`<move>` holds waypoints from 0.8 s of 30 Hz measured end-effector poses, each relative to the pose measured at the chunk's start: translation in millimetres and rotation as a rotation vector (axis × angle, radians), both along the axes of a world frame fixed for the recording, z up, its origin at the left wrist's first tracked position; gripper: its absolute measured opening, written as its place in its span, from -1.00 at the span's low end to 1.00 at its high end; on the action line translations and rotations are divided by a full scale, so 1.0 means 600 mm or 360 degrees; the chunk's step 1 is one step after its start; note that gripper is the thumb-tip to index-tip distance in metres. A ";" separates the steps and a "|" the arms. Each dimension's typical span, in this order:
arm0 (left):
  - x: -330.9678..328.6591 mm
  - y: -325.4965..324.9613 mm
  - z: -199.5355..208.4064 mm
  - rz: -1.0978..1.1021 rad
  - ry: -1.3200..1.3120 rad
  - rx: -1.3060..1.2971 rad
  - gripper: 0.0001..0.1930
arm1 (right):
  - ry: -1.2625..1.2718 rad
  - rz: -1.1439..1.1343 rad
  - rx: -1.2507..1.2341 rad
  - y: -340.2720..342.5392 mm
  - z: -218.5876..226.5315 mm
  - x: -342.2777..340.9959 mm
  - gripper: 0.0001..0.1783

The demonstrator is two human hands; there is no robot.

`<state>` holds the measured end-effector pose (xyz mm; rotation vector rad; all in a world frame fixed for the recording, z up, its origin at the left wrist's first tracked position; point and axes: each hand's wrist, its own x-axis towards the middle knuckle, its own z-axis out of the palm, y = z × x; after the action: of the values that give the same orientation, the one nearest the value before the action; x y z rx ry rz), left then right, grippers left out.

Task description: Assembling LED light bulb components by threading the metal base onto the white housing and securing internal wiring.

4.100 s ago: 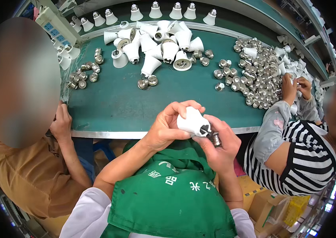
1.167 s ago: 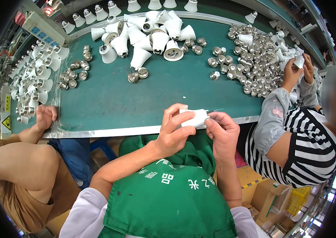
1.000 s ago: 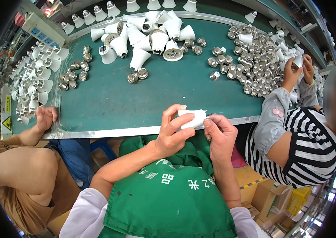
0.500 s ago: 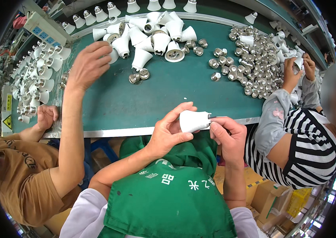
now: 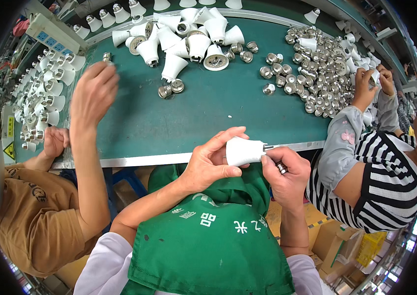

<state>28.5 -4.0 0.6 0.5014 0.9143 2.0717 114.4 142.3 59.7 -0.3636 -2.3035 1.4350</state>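
Note:
My left hand (image 5: 206,164) grips a white cone-shaped lamp housing (image 5: 244,151) by its wide end, just over the table's near edge. The housing lies sideways, narrow end to the right, with a thin dark wire or pin (image 5: 268,147) sticking out. Closed around a silver threaded screw cap (image 5: 282,168), my right hand (image 5: 289,179) has its thumb and forefinger at that narrow end. Whether these fingertips also pinch the wire cannot be made out.
White housings (image 5: 174,44) are heaped mid-table, and loose screw caps (image 5: 312,73) at right. Capped housings (image 5: 53,98) stand in rows at left. A co-worker's blurred hand (image 5: 93,93) reaches in from the left; another's hands (image 5: 366,86) work at right. A power strip (image 5: 53,37) sits behind.
My right hand has turned slightly, and the screw cap in it now shows. The housing has shifted a little rightward. The left co-worker's hand has drawn back left from the heap.

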 end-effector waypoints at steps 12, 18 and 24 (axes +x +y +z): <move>-0.006 -0.003 -0.003 0.0008 0.0320 -0.0072 -0.24 | -0.0299 0.0116 -0.0738 0.015 0.000 0.007 -0.94; -0.009 0.001 0.002 0.0026 0.0221 -0.0134 -0.25 | -0.0349 0.0104 -0.0686 0.023 -0.004 0.005 -0.94; -0.015 -0.002 -0.002 0.0128 0.0207 -0.0144 -0.37 | 0.0212 0.0062 -0.0800 0.032 -0.042 0.017 -0.61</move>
<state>19.3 -5.4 -0.3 0.5646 1.1155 2.0779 124.4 161.5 34.8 -0.3509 -1.8336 1.9881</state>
